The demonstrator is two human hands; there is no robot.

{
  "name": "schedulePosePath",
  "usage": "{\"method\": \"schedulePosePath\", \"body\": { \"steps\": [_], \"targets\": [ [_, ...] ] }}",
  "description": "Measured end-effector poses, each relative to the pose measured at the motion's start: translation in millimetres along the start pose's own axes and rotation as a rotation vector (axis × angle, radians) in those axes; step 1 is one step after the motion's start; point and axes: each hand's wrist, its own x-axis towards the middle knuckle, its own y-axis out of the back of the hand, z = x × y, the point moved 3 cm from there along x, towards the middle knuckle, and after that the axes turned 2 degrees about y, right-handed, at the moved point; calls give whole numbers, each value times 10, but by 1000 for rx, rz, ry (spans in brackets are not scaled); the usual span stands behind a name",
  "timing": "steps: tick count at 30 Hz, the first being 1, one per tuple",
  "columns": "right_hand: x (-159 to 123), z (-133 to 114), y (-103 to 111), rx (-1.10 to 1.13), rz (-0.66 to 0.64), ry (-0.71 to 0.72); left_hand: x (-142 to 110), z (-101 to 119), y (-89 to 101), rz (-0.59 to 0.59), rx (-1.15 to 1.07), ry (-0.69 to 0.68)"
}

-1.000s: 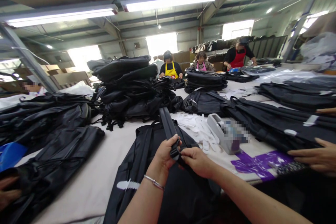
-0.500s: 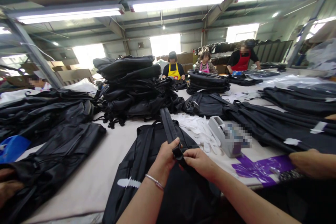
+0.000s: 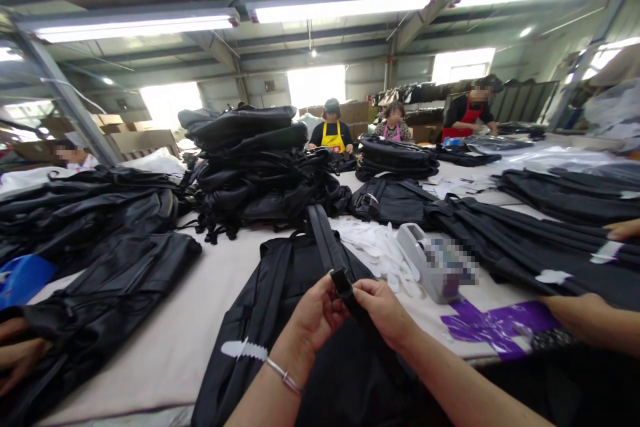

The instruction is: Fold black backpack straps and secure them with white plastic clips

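The black backpack (image 3: 330,373) lies on the table (image 3: 165,333), its near end cut off by the frame and partly covered by the forearms (image 3: 465,373). One shoulder strap (image 3: 324,237) runs to a black buckle (image 3: 343,282) held above the backpack's middle; how the webbing (image 3: 362,321) threads through is too dark to make out. The left hand (image 3: 320,312) pinches the buckle's left side between thumb and curled fingers, some fingertips hidden. The right hand (image 3: 384,310), thumb against bent forefinger, pinches the webbing beside the buckle (both arms slant in from below, the left wearing a bracelet (image 3: 284,375)). Right of the backpack are loose white strips (image 3: 380,248) and a grey dispenser (image 3: 411,248), partly lost in a blurred patch; beyond the backpack stands a stack of black bags (image 3: 243,177).
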Motion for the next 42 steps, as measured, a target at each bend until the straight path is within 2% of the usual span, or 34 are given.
{"method": "schedulePosePath", "body": {
  "steps": [4,10,14,17,21,27,32,37,42],
  "targets": [
    [-26,-3,-8,27,-23,20,-137,-1,22,-69,59,-126],
    [-39,1,-45,17,-57,5,-198,89,77,104,360,-400],
    [-45,-12,-60,50,-78,-11,-267,156,74,111,441,-529],
    [-51,-53,-76,75,-89,-3,-327,186,29,69,535,-612],
    [-46,-96,-97,113,-110,20,-344,184,-56,-23,624,-537],
    [-56,-83,-58,60,-127,-8,-370,265,-70,-31,614,-409],
    [-80,-98,-40,97,-159,-47,-405,330,-62,-98,697,-397],
    [-67,-50,-28,163,-210,-97,-368,332,-38,-75,776,-414],
    [-64,15,-8,228,-240,-155,-352,305,-30,-81,737,-353]
  ]
}}
